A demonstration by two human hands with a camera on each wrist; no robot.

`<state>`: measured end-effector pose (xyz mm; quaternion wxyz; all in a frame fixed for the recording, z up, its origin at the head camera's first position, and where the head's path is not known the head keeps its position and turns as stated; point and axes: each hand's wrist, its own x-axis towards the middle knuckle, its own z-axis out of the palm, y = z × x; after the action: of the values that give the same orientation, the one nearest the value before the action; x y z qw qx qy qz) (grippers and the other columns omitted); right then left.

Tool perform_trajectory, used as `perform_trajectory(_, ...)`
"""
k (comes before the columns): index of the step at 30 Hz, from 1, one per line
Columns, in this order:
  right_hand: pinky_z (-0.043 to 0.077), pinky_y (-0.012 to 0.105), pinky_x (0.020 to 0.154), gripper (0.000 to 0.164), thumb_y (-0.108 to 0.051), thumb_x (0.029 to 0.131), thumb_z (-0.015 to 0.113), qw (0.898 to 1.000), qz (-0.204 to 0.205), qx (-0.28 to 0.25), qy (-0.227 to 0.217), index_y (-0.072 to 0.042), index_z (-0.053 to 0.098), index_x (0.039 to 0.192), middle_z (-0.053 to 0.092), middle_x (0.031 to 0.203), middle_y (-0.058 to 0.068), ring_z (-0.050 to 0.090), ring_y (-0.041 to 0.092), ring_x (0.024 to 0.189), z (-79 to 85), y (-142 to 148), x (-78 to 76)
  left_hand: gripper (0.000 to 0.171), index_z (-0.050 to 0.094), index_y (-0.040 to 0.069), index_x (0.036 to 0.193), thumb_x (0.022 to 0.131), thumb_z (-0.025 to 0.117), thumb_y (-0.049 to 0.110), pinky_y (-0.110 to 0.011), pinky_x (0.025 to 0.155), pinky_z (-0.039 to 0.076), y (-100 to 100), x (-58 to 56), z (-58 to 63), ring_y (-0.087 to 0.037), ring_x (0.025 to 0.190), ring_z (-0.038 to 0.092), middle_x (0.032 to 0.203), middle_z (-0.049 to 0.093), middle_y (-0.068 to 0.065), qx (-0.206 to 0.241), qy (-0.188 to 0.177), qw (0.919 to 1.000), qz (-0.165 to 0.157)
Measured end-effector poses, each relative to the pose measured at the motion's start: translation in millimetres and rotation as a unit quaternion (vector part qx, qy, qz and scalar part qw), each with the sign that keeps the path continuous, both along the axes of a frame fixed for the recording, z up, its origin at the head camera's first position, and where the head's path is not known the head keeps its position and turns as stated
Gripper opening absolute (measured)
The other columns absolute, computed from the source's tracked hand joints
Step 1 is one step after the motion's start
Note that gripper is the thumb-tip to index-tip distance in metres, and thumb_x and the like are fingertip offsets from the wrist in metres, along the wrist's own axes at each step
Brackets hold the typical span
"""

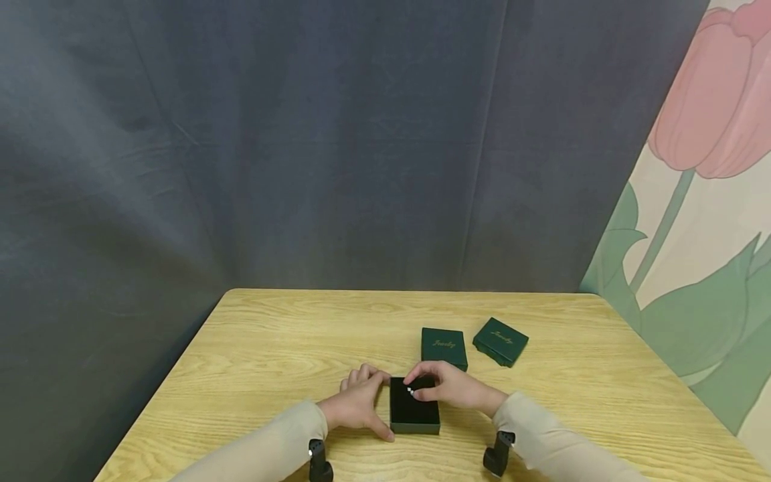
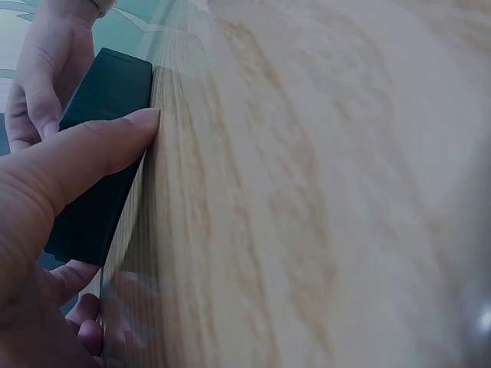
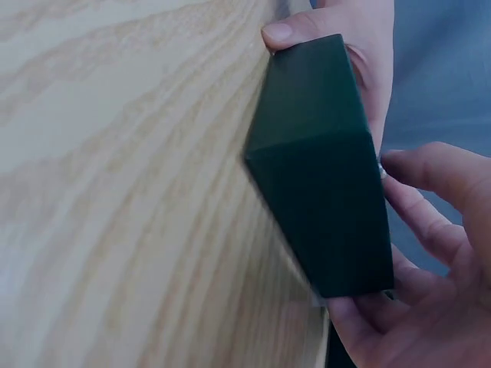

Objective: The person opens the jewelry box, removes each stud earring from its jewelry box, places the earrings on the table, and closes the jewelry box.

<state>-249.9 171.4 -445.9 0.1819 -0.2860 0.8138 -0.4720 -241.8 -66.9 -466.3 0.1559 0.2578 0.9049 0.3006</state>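
A green jewelry box [image 1: 415, 427] with a black insert [image 1: 409, 412] lies lidless before me. My left hand [image 1: 358, 402] grips its left side, thumb at the near corner and fingers toward the far end. In the left wrist view that thumb [image 2: 100, 149] crosses the green wall. Over the insert, my right hand [image 1: 448, 387] pinches a small shiny silver jewelry piece [image 1: 410, 390] between thumb and forefinger. The right wrist view shows the box's outer walls [image 3: 322, 207], which hide most of the insert, with only a glint at the right thumb tip.
Just behind the box lies a green lid or box [image 1: 444, 348] with gold "Jewelry" lettering. A similar green one [image 1: 501, 341] sits angled to its right. All rest on a wooden table [image 1: 271, 355], with a dark curtain [image 1: 361, 167] behind and a tulip mural [image 1: 693, 201] at right.
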Motion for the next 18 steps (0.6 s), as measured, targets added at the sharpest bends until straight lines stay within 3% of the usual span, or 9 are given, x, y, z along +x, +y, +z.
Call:
perform_trajectory(9, 0.045, 0.031, 0.087, 0.020, -0.015, 0.091, 0.067, 0.999, -0.017, 0.025, 0.016, -0.010, 0.067, 0.110, 0.063, 0.115, 0.007, 0.054, 0.022, 0.108, -0.7, -3.4, 0.3, 0.085, 0.050, 0.015, 0.129, 0.059, 0.091, 0.042, -0.037, 0.084, 0.025, 0.3, -0.4, -2.0, -0.020, 0.099, 0.031, 0.116, 0.036, -0.001, 0.001, 0.003, 1.0000, 0.001)
perform_trajectory(18, 0.045, 0.035, 0.090, 0.014, -0.015, 0.089, 0.069, 0.998, -0.024, 0.042, 0.030, -0.011, 0.070, 0.102, 0.066, 0.109, 0.004, 0.055, 0.020, 0.105, -0.7, -5.7, -1.1, 0.084, 0.049, 0.015, 0.129, 0.060, 0.091, 0.040, -0.038, 0.084, 0.025, -0.7, 0.2, 0.9, -0.021, 0.099, 0.031, 0.116, 0.036, -0.001, 0.004, -0.001, 1.0000, -0.002)
